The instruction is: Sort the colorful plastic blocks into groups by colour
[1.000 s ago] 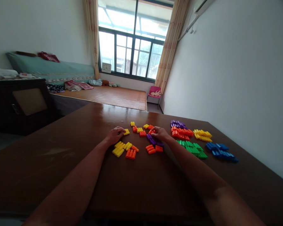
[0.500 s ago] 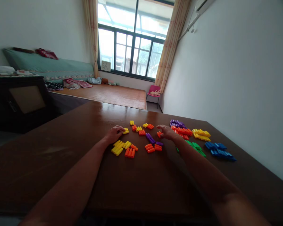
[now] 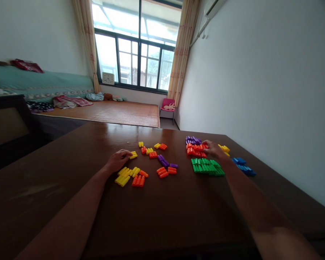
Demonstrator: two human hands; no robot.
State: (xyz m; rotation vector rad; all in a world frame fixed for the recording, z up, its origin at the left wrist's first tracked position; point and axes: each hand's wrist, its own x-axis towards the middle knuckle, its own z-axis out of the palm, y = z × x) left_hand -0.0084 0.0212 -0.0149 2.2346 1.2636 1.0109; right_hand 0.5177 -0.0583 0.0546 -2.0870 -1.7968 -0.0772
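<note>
My left hand point(image 3: 119, 160) rests on the table with fingers curled, its fingertips against a small group of yellow cap-like plastic pieces point(image 3: 133, 155). Over on the right, my right hand point(image 3: 213, 149) has its fingers bent and closed at the edge of the orange-red cap-like pieces point(image 3: 195, 150); the fingers partly hide what they grip. Between the hands lie small groups of orange pieces point(image 3: 153, 155), purple pieces point(image 3: 163, 160) and more yellow pieces point(image 3: 123, 177). Below my right hand is a row of green pieces point(image 3: 206, 166).
The pieces lie on a dark brown table point(image 3: 162, 209). A purple pile point(image 3: 193, 140) sits behind the orange-red one. Yellow pieces point(image 3: 224, 148) and a blue pile point(image 3: 243, 167) lie beyond my right forearm. A bed point(image 3: 119, 112) and a pink chair point(image 3: 167, 103) stand past the table.
My right hand has moved right, from the middle groups to the orange-red pile. The orange pieces formerly under it are gone from that spot. My left hand stays by the yellow pieces; the view has turned right.
</note>
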